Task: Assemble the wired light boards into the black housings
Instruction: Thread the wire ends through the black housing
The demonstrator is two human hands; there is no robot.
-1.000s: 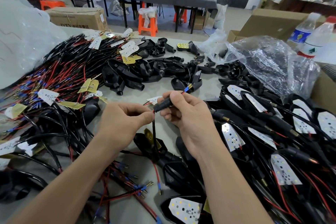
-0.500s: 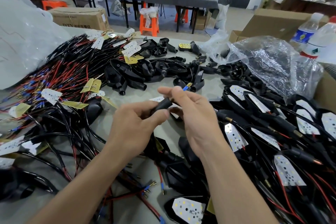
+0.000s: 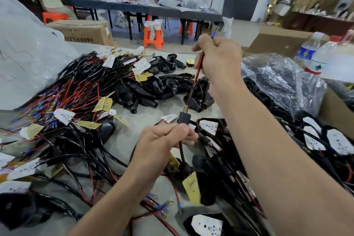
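My left hand (image 3: 162, 140) grips the black stem of a housing (image 3: 184, 117) just under its brass tip. My right hand (image 3: 218, 57) is raised above it and pinches a red and black wire pair (image 3: 195, 80) that runs taut out of the stem's tip, the blue terminal (image 3: 213, 34) poking above the fingers. Below my left hand hangs the housing body with a yellow-backed light board (image 3: 191, 188). Empty black housings (image 3: 145, 90) lie heaped at mid table. Wired boards (image 3: 63, 115) pile up on the left, and assembled units (image 3: 333, 140) on the right.
A clear plastic bag (image 3: 277, 78) of black parts sits at right, with water bottles (image 3: 310, 48) and cardboard boxes (image 3: 277, 42) behind. A big white bag (image 3: 24, 59) fills the left. People work at a far table (image 3: 134, 5); orange stools (image 3: 153, 36) stand on the floor.
My right hand has risen up and away from the left hand, drawing the red and black wires out through the stem. The left hand stays low, holding the stem.
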